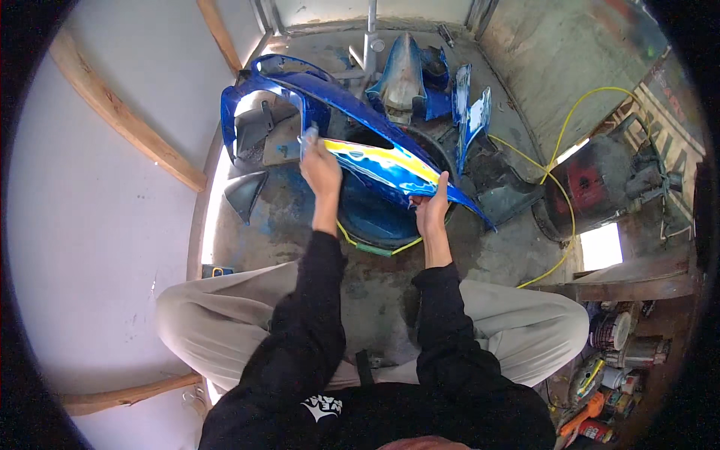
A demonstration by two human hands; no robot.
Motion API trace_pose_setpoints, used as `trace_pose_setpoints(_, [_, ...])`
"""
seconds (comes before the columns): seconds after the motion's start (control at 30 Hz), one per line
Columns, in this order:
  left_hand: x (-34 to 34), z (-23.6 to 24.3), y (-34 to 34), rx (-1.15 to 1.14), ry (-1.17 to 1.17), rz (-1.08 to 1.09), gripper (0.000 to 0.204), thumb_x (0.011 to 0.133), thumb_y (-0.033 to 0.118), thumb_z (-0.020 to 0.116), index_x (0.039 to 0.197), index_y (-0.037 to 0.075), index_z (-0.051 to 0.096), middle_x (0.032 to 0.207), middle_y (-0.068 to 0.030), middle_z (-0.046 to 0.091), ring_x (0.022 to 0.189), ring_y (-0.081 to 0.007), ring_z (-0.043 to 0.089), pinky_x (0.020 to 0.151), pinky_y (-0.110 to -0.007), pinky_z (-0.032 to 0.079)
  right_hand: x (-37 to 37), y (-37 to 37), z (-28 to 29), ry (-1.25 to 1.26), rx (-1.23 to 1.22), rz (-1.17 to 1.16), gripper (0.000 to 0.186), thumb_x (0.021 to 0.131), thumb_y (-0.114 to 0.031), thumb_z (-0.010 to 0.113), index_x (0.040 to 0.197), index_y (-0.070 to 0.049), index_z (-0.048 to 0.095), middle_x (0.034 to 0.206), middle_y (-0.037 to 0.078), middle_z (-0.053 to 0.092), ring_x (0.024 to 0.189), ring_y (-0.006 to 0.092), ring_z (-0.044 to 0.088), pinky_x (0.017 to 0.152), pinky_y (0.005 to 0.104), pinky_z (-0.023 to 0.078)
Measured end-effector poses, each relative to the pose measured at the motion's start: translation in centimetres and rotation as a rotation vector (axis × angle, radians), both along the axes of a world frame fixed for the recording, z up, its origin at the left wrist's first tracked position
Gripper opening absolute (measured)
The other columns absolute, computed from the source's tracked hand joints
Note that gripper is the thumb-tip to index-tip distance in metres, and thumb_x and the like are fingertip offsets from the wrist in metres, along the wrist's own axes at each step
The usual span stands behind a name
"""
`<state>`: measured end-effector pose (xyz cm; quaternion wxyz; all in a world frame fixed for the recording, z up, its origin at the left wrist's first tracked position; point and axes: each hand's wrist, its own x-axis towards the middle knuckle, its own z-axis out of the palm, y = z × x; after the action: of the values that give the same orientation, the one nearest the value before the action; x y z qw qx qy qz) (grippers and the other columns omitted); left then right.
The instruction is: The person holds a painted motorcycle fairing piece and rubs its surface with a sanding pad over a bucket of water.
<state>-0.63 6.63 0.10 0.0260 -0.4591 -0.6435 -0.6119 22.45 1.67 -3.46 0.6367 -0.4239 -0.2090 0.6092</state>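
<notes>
A long blue motorcycle fairing panel [382, 161] with yellow and white stripes is tilted across the space before me. My right hand [433, 212] grips its right part, thumb on top and fingers underneath. At the panel's left end my left hand [321, 169] is closed on the edge; a small pale patch at its fingertips is too blurred to name. Below the panel stands a round dark tub [352, 214] with a bluish inside and a yellow-green handle [373, 249]. A larger blue fairing piece [330, 94] lies just beyond, reaching over the tub's far side.
More worn blue body panels [401, 79] lie at the back, beside a grey metal stand [370, 52]. A dark grey panel [246, 193] rests at the left wall. On the right is an air compressor tank [592, 184] with a yellow hose [568, 191]. Cans and tools [611, 375] crowd the lower right.
</notes>
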Motion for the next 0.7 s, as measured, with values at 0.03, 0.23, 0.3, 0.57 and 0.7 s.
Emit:
trace_pose_setpoints(0.03, [2.4, -0.3, -1.4, -0.163, -0.013, -0.016, 0.032, 0.105, 0.016, 0.052, 0.121, -0.001, 0.073, 0.113, -0.0323, 0.07, 0.103, -0.0486, 0.069, 0.092, -0.055, 0.053, 0.7, 0.1, -0.3, 0.001, -0.007, -0.014, 0.068, 0.104, -0.071, 0.046, 0.11, -0.007, 0.066, 0.086, 0.007, 0.072, 0.069, 0.0183, 0.067, 0.063, 0.0337, 0.051])
trace_pose_setpoints(0.23, [0.7, 0.5, -1.8, -0.294, 0.022, -0.058, 0.035, 0.105, 0.015, 0.052, 0.129, -0.006, 0.067, 0.131, -0.0307, 0.067, 0.121, -0.0515, 0.062, 0.106, -0.053, 0.05, -0.8, -0.3, 1.0, 0.021, 0.046, -0.032, 0.065, 0.105, -0.07, 0.046, 0.11, -0.008, 0.066, 0.086, 0.006, 0.072, 0.067, 0.0176, 0.066, 0.063, 0.0326, 0.051])
trace_pose_setpoints(0.3, [3.9, -0.2, -3.1, -0.141, 0.183, -0.11, 0.04, 0.106, 0.014, 0.051, 0.138, -0.009, 0.059, 0.142, -0.0323, 0.059, 0.133, -0.0528, 0.054, 0.113, -0.054, 0.043, -0.2, 0.0, 0.3, -0.011, 0.016, 0.018, 0.064, 0.105, -0.069, 0.046, 0.111, -0.008, 0.066, 0.087, 0.006, 0.072, 0.07, 0.0172, 0.067, 0.064, 0.0328, 0.052])
trace_pose_setpoints(0.57, [12.5, -0.2, -8.5, -0.122, 0.446, -0.537, 0.039, 0.106, 0.012, 0.051, 0.142, -0.003, 0.058, 0.149, -0.0247, 0.056, 0.141, -0.0413, 0.051, 0.122, -0.047, 0.038, 0.7, 0.1, 0.2, 0.114, 0.023, -0.007, 0.075, 0.104, -0.073, 0.039, 0.118, -0.004, 0.063, 0.094, 0.009, 0.073, 0.075, 0.0202, 0.068, 0.068, 0.0338, 0.053])
trace_pose_setpoints(0.7, [3.0, 1.4, -4.7, -0.105, 0.156, -0.384, 0.034, 0.107, 0.011, 0.047, 0.131, -0.004, 0.065, 0.141, -0.0265, 0.061, 0.14, -0.0432, 0.051, 0.122, -0.048, 0.037, 0.6, -0.5, 0.4, 0.08, 0.082, 0.037, 0.068, 0.107, -0.068, 0.04, 0.121, -0.006, 0.064, 0.103, 0.008, 0.074, 0.085, 0.0197, 0.069, 0.075, 0.0354, 0.055])
